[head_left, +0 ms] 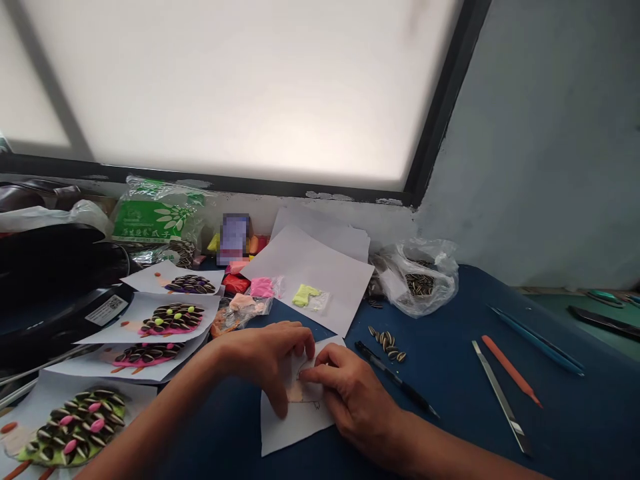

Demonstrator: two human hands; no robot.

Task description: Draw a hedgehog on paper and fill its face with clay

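A small sheet of white paper (293,430) with a pencil-like outline lies on the blue table below my hands. Some peach modelling clay (296,392) sits on this drawing. My left hand (273,360) rests on the paper's left side, thumb and fingers apart, arched around the clay. From the right, my right hand (355,393) touches the clay's edge with its index fingertip. Its other fingers are curled in, and whatever may be between them is hidden. A black pen (397,380) and several loose sunflower seeds (387,343) lie just beyond the right hand.
Finished seed-and-clay hedgehog pictures (170,320) overlap at left. Clay packets (263,288), blank white sheets (320,260) and a clear bag of seeds (420,280) stand behind. A metal blade tool (500,397), an orange tool (511,370) and blue tweezers (537,340) lie at right.
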